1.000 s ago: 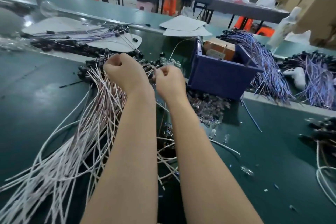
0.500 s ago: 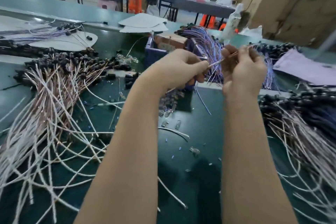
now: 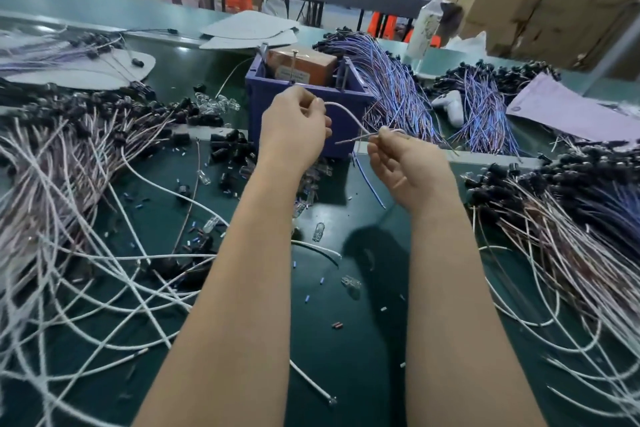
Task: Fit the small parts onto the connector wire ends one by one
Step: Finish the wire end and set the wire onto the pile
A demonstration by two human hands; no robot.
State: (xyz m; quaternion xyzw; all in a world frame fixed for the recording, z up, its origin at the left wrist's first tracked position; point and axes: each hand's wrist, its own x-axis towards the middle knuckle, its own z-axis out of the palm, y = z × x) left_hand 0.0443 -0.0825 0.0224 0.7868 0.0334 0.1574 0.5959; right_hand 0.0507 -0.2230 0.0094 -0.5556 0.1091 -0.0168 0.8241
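A bin (image 3: 348,95) sits on the table (image 3: 346,340) between the left wire heap (image 3: 69,156) and right wire heap (image 3: 571,218).

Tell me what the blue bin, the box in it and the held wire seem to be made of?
The bin is likely moulded plastic: even blue, smooth thick rim. The box looks like cardboard: matte brown, paper label. The wire has a white sheath, plastic or woven, too blurred to tell; its bared end looks coppery, probably metal strands.

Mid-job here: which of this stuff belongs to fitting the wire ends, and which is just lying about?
In the job: left hand, right hand, the white wire both hold, left wire pile, right wire pile, clear parts.
Lying about: blue bin, box inside it, bottle, pink sheet.
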